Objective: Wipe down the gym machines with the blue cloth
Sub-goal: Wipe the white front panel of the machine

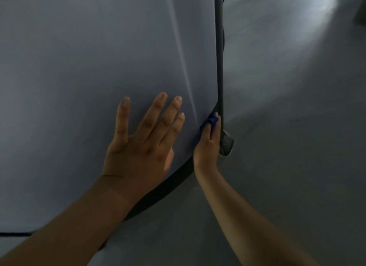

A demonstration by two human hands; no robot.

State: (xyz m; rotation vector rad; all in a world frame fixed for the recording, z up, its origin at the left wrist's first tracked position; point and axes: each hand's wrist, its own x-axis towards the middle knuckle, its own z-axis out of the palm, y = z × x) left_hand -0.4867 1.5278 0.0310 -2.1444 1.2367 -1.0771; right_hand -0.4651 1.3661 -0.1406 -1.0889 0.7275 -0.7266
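Observation:
A large smooth grey panel (89,67) of a gym machine fills the left and middle of the view, edged below by a dark curved rim (168,188). My left hand (142,143) rests flat on the panel with fingers spread and straight. My right hand (208,143) grips the blue cloth (211,120) and holds it against the dark upright bar (219,67) where the bar meets the panel's rim. Only a small fold of the cloth shows between the fingers.
A grey floor (297,147) stretches to the right, with a bright patch of light at the upper right. A metal foot (226,145) sits at the bar's base beside my right hand. A thin dark cable (13,234) runs at the lower left.

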